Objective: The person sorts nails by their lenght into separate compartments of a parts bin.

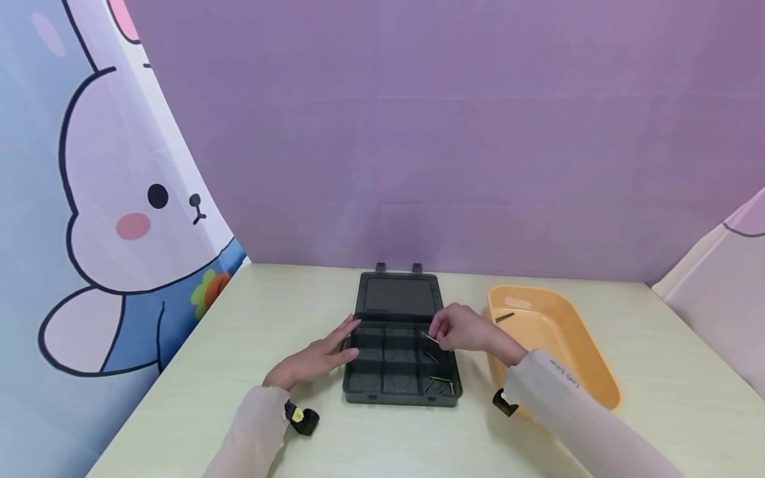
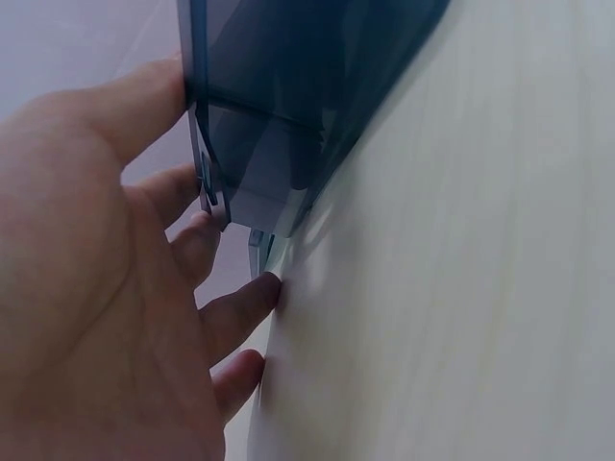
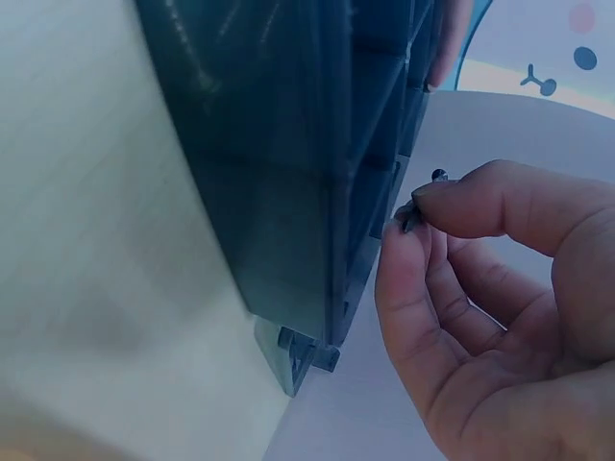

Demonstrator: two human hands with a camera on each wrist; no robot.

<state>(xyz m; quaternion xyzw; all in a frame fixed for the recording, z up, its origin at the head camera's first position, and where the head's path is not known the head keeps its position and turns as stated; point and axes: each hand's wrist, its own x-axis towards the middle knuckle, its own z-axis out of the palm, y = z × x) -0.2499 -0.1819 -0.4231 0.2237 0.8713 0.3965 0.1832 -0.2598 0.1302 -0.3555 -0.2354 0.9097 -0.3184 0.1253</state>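
A dark translucent compartment box (image 1: 400, 398) lies on the table with its lid (image 1: 399, 295) folded back. My left hand (image 1: 319, 358) rests along the box's left side, fingers extended, thumb at the rim; the left wrist view shows those fingertips (image 2: 274, 288) by the box wall. Over the right column of compartments, my right hand (image 1: 463, 328) pinches a small metal screw (image 3: 439, 176) between thumb and forefinger. Several screws (image 1: 441, 379) lie in the front right compartment, and one screw (image 1: 431, 357) is in the middle right one.
To the right of the box stands a yellow-orange tray (image 1: 592, 332), with a thin dark screw (image 1: 505, 317) near its left wall. My right forearm crosses over this tray. A purple cloth backdrop (image 1: 448, 146) hangs along the table's back edge.
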